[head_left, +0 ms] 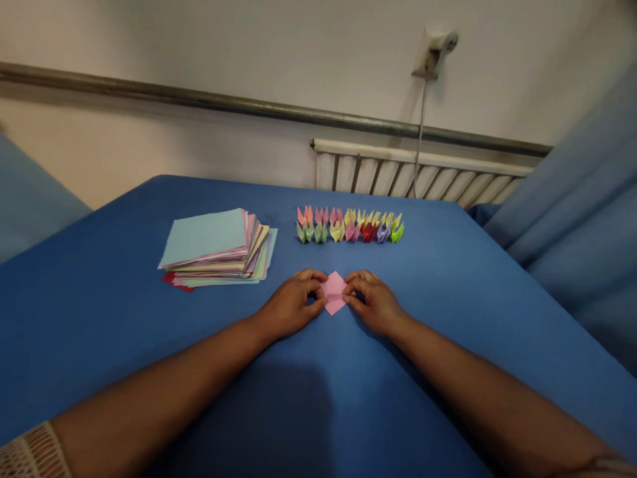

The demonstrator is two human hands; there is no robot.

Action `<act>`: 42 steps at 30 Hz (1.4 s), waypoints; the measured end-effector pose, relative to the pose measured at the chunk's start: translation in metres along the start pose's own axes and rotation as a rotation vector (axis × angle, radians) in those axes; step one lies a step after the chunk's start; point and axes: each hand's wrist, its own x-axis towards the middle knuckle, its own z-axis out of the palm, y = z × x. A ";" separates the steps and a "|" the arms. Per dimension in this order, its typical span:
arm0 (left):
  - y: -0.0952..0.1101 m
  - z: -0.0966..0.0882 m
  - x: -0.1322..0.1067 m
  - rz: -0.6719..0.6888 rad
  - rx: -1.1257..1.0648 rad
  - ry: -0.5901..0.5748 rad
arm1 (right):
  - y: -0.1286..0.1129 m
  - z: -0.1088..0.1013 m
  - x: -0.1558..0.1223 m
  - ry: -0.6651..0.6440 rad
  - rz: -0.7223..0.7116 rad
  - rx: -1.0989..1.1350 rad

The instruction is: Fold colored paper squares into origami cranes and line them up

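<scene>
1. The left hand (296, 302) and right hand (374, 300) are pinching opposite side corners of the pink paper (334, 287), which is sitting between them over the blue table (472, 292).
2. The table's far edge is running before the ribbed radiator (398, 176); broad blue surface is stretching from the right hand toward the pleated curtain (592, 179).
3. The pink paper is forming a creased, pointed shape.
4. Beyond it, folded paper figures (352, 231) are standing in two sharp-tipped rows.
5. Leftward, the paper stack (209, 239) is showing uneven, layered edges.

On the table (448, 272): paper stack (209, 239) left, origami (352, 232) (two rows) behind the sheet (334, 285).
</scene>
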 end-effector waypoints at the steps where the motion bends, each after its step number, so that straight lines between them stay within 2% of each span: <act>1: 0.000 0.000 0.000 -0.006 0.002 0.003 | 0.001 0.000 0.001 0.004 0.019 0.000; 10: 0.000 0.005 0.004 -0.064 0.029 0.039 | 0.003 0.000 0.006 -0.017 0.080 -0.082; 15: -0.001 0.007 0.005 -0.068 0.090 0.059 | 0.000 0.001 0.007 0.030 0.083 -0.088; 20: 0.000 0.004 0.003 0.049 0.157 0.056 | 0.002 -0.002 0.007 0.021 0.092 -0.111; 25: 0.008 -0.003 -0.001 0.211 0.258 -0.107 | 0.004 -0.008 0.005 0.006 0.154 -0.188; 27: 0.013 -0.006 -0.002 0.222 0.292 -0.130 | 0.004 -0.009 0.004 0.008 0.143 -0.198; 32: 0.021 -0.006 0.000 0.214 0.369 -0.145 | -0.003 -0.007 0.002 -0.040 0.012 -0.189; 38: 0.025 0.000 0.001 0.207 0.433 -0.108 | -0.018 -0.007 -0.001 -0.056 0.030 -0.290; 42: 0.017 -0.002 -0.002 0.223 0.443 -0.088 | -0.026 -0.009 -0.006 -0.084 0.021 -0.308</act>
